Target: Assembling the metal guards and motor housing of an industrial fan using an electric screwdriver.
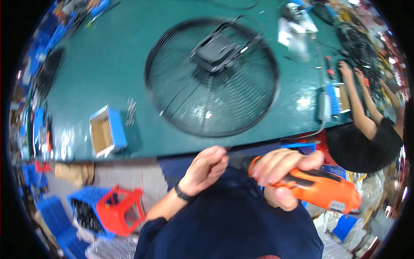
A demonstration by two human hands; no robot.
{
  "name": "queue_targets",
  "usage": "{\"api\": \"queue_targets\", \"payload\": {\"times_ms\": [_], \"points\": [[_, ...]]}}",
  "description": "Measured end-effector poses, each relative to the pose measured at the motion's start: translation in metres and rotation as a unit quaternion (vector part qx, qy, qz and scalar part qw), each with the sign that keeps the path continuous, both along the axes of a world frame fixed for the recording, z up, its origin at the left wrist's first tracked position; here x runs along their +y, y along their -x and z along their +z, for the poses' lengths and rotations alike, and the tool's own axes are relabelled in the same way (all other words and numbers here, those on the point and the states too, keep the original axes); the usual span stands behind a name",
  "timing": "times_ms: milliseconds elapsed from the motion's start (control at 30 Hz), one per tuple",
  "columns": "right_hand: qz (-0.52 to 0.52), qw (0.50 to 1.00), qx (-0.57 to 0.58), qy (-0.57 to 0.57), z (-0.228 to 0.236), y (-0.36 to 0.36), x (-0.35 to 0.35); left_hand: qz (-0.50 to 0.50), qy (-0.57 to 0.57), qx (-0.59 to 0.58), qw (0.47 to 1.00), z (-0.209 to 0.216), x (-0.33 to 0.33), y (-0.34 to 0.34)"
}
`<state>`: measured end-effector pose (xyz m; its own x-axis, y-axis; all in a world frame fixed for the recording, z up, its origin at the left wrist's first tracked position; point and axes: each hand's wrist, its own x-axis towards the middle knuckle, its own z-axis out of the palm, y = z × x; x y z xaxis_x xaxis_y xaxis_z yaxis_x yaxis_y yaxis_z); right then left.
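Observation:
My right hand (280, 170) is wrapped round an orange and black cordless power screwdriver (330, 190), whose dark nose points left. Close to that nose is my left hand (206, 169), fingers curled in and a black band at the wrist. Whatever the left fingers hold, if anything, is too blurred to make out. Both hands are in front of the table's near edge, over my dark clothing. Beyond them on the green table (95, 73) lies a large round black fan (212, 77), with its motor housing and bracket on top.
An open blue and white box (114, 129) stands near the left front edge, beside several small metal pieces (130, 111). A co-worker's arms (362, 103) reach onto the table at right, near a red-handled tool (329, 67). A red stool (120, 210) is on the floor, lower left.

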<state>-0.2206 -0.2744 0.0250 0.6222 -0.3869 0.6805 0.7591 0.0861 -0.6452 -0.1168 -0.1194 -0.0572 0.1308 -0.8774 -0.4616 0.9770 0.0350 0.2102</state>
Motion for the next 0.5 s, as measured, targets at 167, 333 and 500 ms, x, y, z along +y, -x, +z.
{"api": "queue_targets", "payload": {"times_ms": [167, 333, 500], "points": [[0.011, 0.999, 0.03, 0.02, 0.001, 0.001, -0.005, 0.009, 0.053, 0.051, 0.997, -0.007, 0.001, 0.008], [0.012, 1.0, 0.02, -0.004, -0.01, 0.003, 0.001, 0.013, 0.058, 0.071, 0.996, -0.014, 0.011, 0.018], [0.007, 1.0, 0.001, -0.017, 0.0, 0.004, 0.003, 0.019, 0.084, 0.104, 0.991, -0.019, 0.014, 0.011]]}}
